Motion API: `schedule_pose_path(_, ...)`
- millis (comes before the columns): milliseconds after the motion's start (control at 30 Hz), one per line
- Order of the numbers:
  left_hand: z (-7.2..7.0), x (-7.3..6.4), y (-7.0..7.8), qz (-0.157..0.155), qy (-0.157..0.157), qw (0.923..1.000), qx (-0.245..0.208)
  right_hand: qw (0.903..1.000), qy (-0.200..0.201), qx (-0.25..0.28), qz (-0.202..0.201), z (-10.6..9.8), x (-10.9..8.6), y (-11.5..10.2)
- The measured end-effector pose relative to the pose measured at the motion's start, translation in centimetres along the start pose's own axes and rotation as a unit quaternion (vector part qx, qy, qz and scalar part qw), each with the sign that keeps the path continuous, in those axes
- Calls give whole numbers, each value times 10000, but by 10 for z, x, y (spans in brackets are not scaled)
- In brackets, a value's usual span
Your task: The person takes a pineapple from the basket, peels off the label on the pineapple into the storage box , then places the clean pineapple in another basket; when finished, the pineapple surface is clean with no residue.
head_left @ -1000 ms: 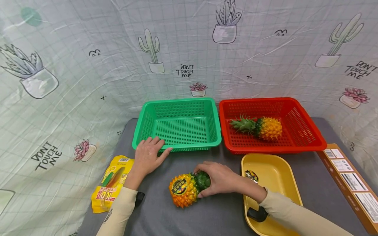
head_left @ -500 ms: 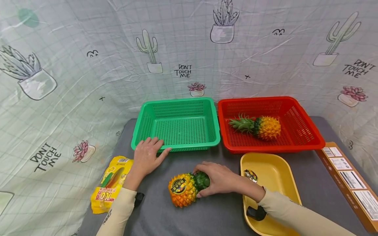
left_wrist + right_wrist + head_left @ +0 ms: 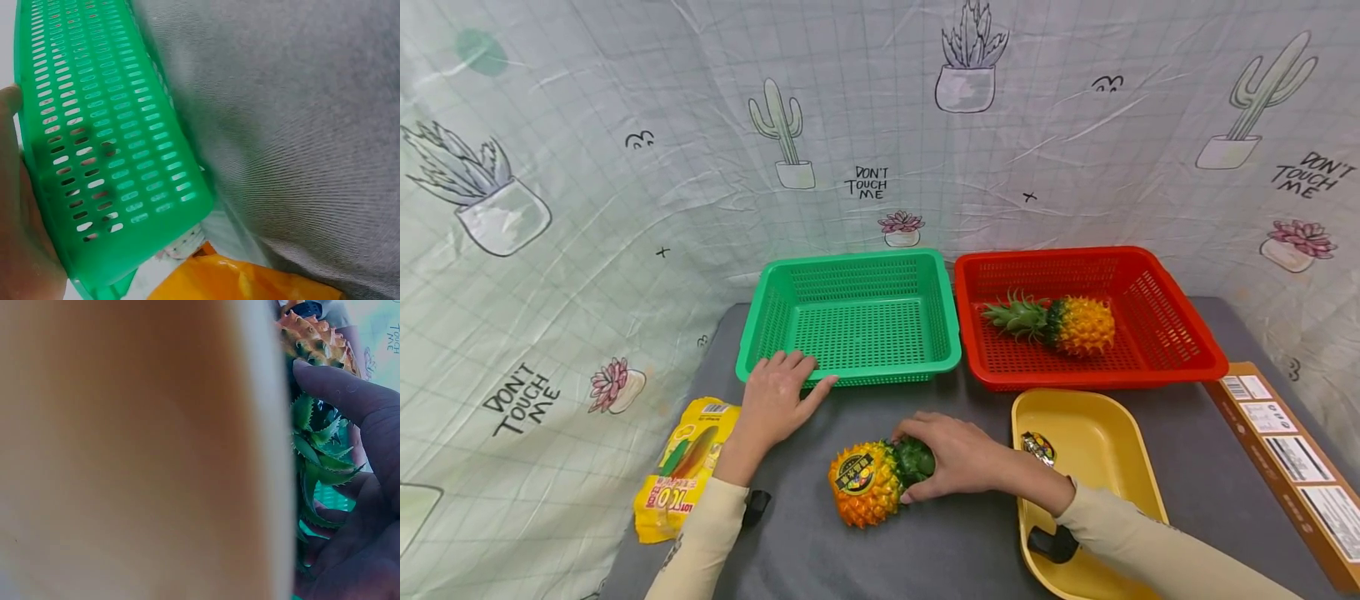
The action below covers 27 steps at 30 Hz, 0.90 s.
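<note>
A small orange-yellow pineapple (image 3: 865, 483) with a round black-and-gold label lies on the grey table, its leafy crown toward the right. My right hand (image 3: 958, 457) curls its thumb and fingers round the green crown; the right wrist view shows the spiky leaves (image 3: 319, 456) inside the grasp. My left hand (image 3: 777, 396) rests on the front left rim of the green basket (image 3: 850, 371), fingers spread and straight over the edge. In the left wrist view, the basket's slotted wall (image 3: 112, 137) stands beside that hand.
A red basket (image 3: 1097, 379) holds another pineapple (image 3: 1082, 325). The yellow tray (image 3: 1105, 442) under my right forearm contains a shiny label (image 3: 1037, 448). A yellow mango-print packet (image 3: 685, 467) lies left, a long brown box (image 3: 1285, 467) right. A patterned curtain (image 3: 715, 225) hangs behind.
</note>
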<state>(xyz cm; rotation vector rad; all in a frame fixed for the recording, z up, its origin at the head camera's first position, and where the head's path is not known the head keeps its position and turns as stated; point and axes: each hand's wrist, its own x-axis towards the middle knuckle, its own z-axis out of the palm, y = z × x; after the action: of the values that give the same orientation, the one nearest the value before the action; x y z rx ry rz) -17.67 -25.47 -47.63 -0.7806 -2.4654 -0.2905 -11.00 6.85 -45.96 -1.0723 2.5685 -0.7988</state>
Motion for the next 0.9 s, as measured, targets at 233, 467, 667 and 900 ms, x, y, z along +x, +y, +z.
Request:
schedule_pose_path(233, -10, 2, 6, -227, -27, 9978, -624, 10000, 31, -13, 2, 1, 1, 0)
schedule_pose_path(467, -22, 0, 19, -298, 9, 9944, -1017, 10000, 32, -10, 55, 1, 1, 0)
schedule_pose_path(667, -30, -6, 29, -324, 83, 9922, -1200, 10000, 33, -3, 69, -1, 0, 0)
schedule_pose_path(900, -38, -21, 44, -259, 160, 9912, -1289, 10000, 34, 3, 33, 2, -1, 0)
